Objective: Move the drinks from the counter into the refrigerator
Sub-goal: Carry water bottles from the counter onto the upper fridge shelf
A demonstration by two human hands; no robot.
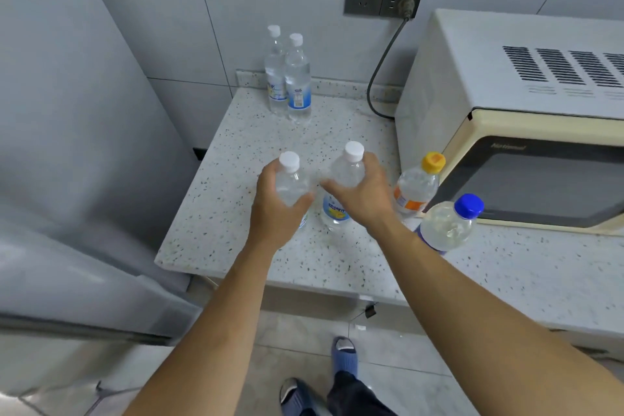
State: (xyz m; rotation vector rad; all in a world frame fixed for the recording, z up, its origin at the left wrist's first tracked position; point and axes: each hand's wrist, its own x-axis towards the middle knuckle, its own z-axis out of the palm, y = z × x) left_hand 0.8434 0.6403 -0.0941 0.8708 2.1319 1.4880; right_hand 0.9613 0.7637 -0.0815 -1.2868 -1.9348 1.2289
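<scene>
At the far left stands the refrigerator (pixel 67 145), its grey door closed as far as this view shows, hard against the end of the speckled bench (pixel 337 132). At the back of the bench, near the wall, two white-capped bottles (pixel 290 78) stand upright, touching or nearly so. Nearer the front edge, the left hand (pixel 275 209) has its fingers curled round the body of a clear white-capped bottle (pixel 289 176). Just beside it the right hand (pixel 363 194) wraps another white-capped bottle (pixel 347 172), thumb on the near side. Both bottles look upright; whether their bases are on the bench or just clear of it cannot be told. To the right stand an orange-capped bottle (pixel 417 186) and a blue-capped bottle (pixel 449 223), close to the front of the microwave (pixel 506 84), untouched.

Judged from this, the step in hand is the pick-up of a pair of drinks, one per hand, with four more left on the bench. The next move calls for lifting both clear and turning left toward the refrigerator. With both hands full and the door seemingly closed, one bottle may need tucking or setting down to free fingers for the handle
</scene>
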